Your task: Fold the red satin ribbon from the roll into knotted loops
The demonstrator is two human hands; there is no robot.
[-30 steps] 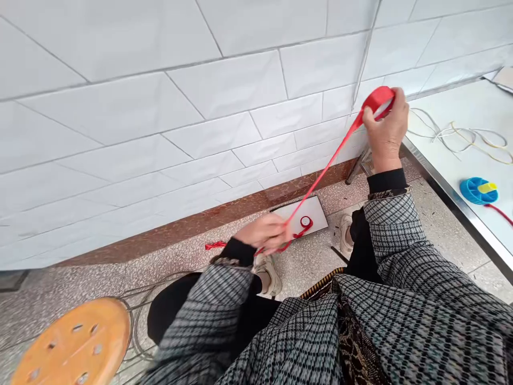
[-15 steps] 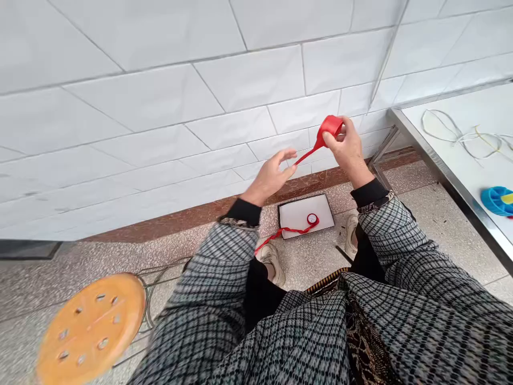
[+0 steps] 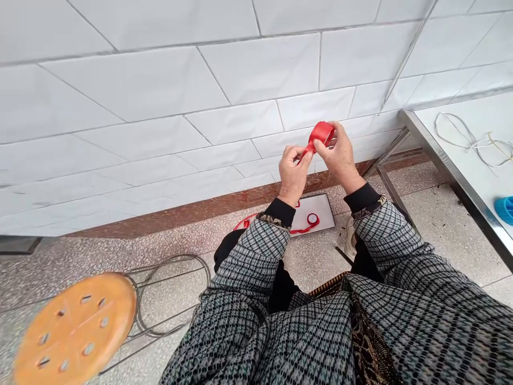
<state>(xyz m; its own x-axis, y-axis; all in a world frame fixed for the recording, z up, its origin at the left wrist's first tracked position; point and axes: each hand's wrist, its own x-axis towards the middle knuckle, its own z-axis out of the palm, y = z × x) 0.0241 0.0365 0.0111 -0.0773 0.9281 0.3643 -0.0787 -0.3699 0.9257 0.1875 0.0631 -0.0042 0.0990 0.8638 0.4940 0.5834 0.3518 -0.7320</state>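
My right hand [image 3: 339, 156] grips a roll of red ribbon [image 3: 321, 131] in front of the tiled wall, its thumb pressed on the near side. Close by on the left, my left hand [image 3: 292, 170] has its thumb and fingers closed on the twisted ribbon strip that comes off the roll. Below them on the floor lies a shallow white tray with a dark rim [image 3: 325, 206]. A small spool of red ribbon [image 3: 313, 218] sits in it, with a loose red strand trailing left behind my left forearm.
White wall tiles [image 3: 256, 64] stand directly ahead. At the lower left is an orange round stool [image 3: 76, 326] with holes and a wire frame [image 3: 172, 289]. A steel-edged table [image 3: 460, 133] on the right bears white wires [image 3: 473, 141] and a blue plastic part [image 3: 504, 208].
My left hand has moved right, up to the roll, and now pinches the ribbon close to it. The roll has shifted slightly left and down. The left foot has moved from beside the tray.
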